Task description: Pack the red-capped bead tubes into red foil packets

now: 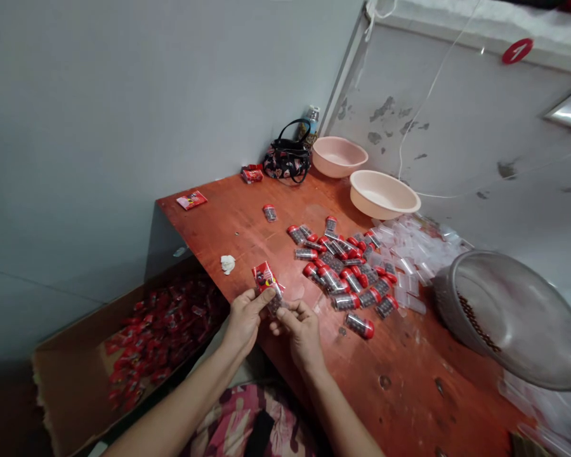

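Observation:
Both my hands meet over the near edge of the reddish wooden table [409,374]. My left hand [244,317] pinches a small red printed packet [265,277] that sticks up above the fingers. My right hand [301,325] is closed on the lower end of the same item, where a small clear vial [276,302] seems to sit partly inside the packet. A heap of red-capped clear vials [347,270] lies on the table just right of my hands.
A cardboard box [76,355] of red packets stands on the floor at left. Clear plastic sleeves [419,254], two pink basins [383,193], a metal bowl [509,317], a black handbag [287,160], a loose red packet [191,200] and a white wad [227,263] are on the table.

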